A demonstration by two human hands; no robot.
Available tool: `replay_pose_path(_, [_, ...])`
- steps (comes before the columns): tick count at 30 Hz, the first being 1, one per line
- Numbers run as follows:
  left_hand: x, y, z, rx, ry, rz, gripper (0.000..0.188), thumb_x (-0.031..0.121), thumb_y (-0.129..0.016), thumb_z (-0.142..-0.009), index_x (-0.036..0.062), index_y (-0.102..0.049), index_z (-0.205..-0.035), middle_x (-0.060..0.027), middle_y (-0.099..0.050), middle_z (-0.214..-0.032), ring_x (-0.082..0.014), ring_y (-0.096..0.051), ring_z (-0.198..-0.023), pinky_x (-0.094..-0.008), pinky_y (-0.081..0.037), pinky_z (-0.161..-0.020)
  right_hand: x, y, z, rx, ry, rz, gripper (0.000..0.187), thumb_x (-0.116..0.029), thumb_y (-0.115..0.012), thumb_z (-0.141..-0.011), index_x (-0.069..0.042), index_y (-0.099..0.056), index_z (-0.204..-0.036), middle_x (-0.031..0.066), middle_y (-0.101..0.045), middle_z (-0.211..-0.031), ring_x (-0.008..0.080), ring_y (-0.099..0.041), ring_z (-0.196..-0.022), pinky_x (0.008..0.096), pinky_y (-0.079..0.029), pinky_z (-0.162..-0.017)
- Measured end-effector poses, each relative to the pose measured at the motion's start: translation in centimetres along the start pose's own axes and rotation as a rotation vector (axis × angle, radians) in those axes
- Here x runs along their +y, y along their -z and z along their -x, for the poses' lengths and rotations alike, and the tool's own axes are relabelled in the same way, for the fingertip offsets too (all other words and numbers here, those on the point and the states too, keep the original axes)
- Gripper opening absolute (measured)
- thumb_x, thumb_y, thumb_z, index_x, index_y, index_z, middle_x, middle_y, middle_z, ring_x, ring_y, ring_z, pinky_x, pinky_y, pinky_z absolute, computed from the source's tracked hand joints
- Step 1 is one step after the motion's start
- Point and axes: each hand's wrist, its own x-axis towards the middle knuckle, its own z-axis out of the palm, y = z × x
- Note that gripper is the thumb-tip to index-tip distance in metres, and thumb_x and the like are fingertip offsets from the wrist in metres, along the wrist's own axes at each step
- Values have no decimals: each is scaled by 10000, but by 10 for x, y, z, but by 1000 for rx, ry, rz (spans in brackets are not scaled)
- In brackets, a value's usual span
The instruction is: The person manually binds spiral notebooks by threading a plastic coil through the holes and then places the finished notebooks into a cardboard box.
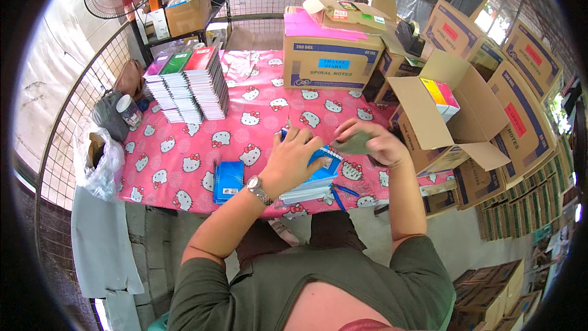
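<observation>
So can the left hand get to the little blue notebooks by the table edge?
Probably yes: the left hand rests on a blue pad close to the blue notebooks, and nothing lies between them.

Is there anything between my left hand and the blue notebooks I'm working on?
Nothing visible. Your left hand already rests on the blue spiral notebooks at the table's near edge, and your right hand holds a greenish piece just beside them.

Pink-clothed table [184,165]; notebook stacks [190,86]; blue notebooks [228,181]; cardboard box [331,55].
</observation>
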Motion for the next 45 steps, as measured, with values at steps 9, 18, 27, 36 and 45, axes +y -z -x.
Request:
replay_pose_path(9, [-4,5,-1,-34,45,70,430,423,-759,-813,102,-621,-1064,-108,-575,-1065,-319,-536,-1084,-489,-426,-888,-3,1,-19,-117,-69,170,552,-411,-705,-839,4,-632,-1195,126,-575,-1207,251,-553,-1172,390,-411,-1035])
replay_pose_path(18, [-7,4,-2,-15,76,110,473,367,-784,-780,76,-592,-1100,-124,-587,-1079,-339,-535,-1097,-499,-429,-914,-4,-3,-34,-124,-128,183,580,-450,-731,-803,-16,-626,-1174,98,-573,-1201,219,-564,-1124,369,-439,-992])
replay_pose_path(27, [-34,1,1,8,88,365,292,154,-688,-855,29,-568,-1089,-160,-584,-1071,-363,-539,-1075,-450,-448,-932,10,12,-57,-87,-419,442,494,-301,-741,-834,-49,-613,-1239,42,-605,-1086,141,-568,-981,309,-476,-868])
replay_pose_path(36, [-48,3,-4,-37,61,451,285,154,-672,-907,18,-552,-1127,-175,-603,-1062,-329,-597,-964,-412,-486,-850,12,8,-72,-240,-56,-133,490,-355,-707,-823,-25,-630,-1178,43,-621,-1128,144,-563,-1041,319,-447,-929])
replay_pose_path(45, [-49,4,-4,-68,265,560,249,157,-703,-913,23,-605,-1099,-74,-605,-819,-143,-544,-684,-306,-468,-619,18,16,-71,-135,-275,156,383,-288,-703,-880,-55,-631,-1176,11,-624,-1049,114,-560,-984,291,-442,-889])
